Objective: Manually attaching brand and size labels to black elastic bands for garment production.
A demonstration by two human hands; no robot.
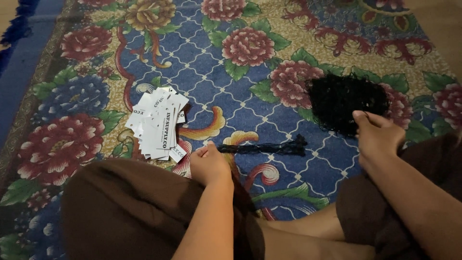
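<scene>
A pile of white paper tags (160, 123) with dark print lies on the flowered carpet (202, 53), left of centre. My left hand (208, 162) rests by my knee, fingers closed near the end of a thin bundle of black strings (269, 148) that lies flat on the carpet. Whether it grips the bundle is unclear. A loose heap of black strings (344, 100) sits at the right. My right hand (376, 135) touches the near edge of that heap, fingers pinched at the strands.
My crossed legs in brown cloth (130, 207) fill the lower part of the view. A blue border of the carpet (19, 58) runs along the left side. Bare floor (442, 24) shows at the top right.
</scene>
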